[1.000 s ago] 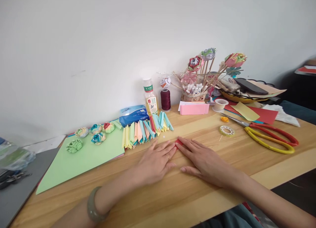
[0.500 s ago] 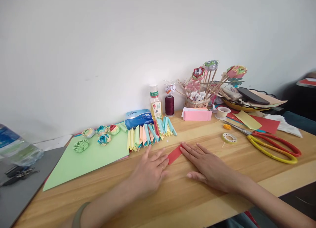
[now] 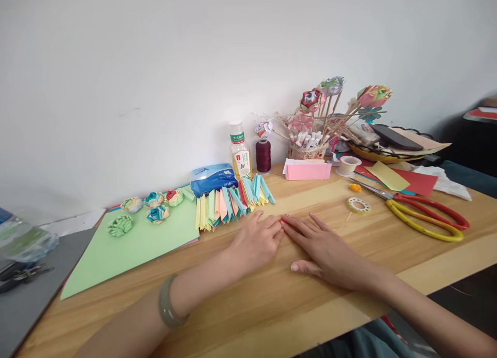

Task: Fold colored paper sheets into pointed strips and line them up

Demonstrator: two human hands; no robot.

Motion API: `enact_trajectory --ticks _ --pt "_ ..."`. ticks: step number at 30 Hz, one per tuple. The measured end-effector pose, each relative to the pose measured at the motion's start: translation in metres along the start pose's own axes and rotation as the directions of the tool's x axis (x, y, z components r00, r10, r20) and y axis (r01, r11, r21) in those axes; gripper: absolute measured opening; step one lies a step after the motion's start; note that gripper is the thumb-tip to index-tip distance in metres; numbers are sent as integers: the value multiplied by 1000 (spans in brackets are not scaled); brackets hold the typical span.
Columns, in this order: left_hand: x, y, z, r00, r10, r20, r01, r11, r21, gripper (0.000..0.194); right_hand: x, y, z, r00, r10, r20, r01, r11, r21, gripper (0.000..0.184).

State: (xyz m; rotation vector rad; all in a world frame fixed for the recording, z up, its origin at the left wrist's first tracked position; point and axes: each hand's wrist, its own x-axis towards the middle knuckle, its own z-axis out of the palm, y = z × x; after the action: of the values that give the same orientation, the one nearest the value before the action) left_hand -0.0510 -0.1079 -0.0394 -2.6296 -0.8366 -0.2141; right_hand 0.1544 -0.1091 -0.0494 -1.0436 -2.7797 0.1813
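Both of my hands lie flat on the wooden table (image 3: 303, 306), fingertips meeting over a small red paper piece (image 3: 282, 219) of which only a sliver shows. My left hand (image 3: 254, 243), with a green bangle on the wrist, presses its fingers down on the paper's left part. My right hand (image 3: 324, 249) has its fingers stretched flat over the right part, thumb out to the side. A row of folded pastel paper strips (image 3: 233, 202) stands just beyond my left fingers.
A light green sheet (image 3: 128, 254) with several paper rosettes (image 3: 144, 211) lies at left. Tissue pack (image 3: 212, 178), bottle (image 3: 239, 152), thread spool (image 3: 263, 155), pink paper stack (image 3: 306, 170), paper flowers on sticks (image 3: 326, 115), tape rolls and red-yellow scissors (image 3: 423, 215) sit behind and right.
Half a second ago my left hand had drawn back and the red paper lay exposed; now both hands have closed over it again, fingertips touching, hiding nearly all of it.
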Motion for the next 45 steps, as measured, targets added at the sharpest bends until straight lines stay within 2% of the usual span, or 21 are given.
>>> enact_trajectory --ticks 5,11,14,19,22,25,31,36,40,45 --pt "-7 4 -4 991 128 -29 -127 992 18 26 1 0 -2 1000 9 25 -9 1000 -17 73" --pt "-44 4 -9 995 57 -84 -54 998 34 25 -1 0 -6 998 22 61 -21 1000 -13 74" --pt "-56 3 -12 997 46 -69 -45 999 24 22 -2 6 -7 997 1 83 -2 1000 7 72" --pt "-56 3 -11 998 13 -68 -15 1000 -24 17 -2 -3 -3 1000 21 -15 -21 999 -47 77" --pt "-56 3 -8 996 -5 -94 2 1000 -25 17 -1 -20 -1 998 -54 -19 53 997 -63 81" --pt "-57 1 -7 994 -1 -110 -3 999 -43 18 0 -25 -2 999 -34 -40 31 997 -75 70" --pt "-59 -4 -6 993 23 -118 -35 994 -103 21 -4 12 -1 992 40 -118 -54 991 -124 44" --pt "-62 -4 -4 993 5 -116 -20 992 -128 23 -8 38 -6 987 86 -138 -106 984 -142 38" --pt "-62 -4 -4 992 -7 -126 -14 987 -161 23 -9 44 -12 984 105 -144 -121 986 -111 36" --pt "-57 -7 -6 992 -23 -127 -7 974 -228 24 5 42 -13 983 98 -156 -92 995 45 34"
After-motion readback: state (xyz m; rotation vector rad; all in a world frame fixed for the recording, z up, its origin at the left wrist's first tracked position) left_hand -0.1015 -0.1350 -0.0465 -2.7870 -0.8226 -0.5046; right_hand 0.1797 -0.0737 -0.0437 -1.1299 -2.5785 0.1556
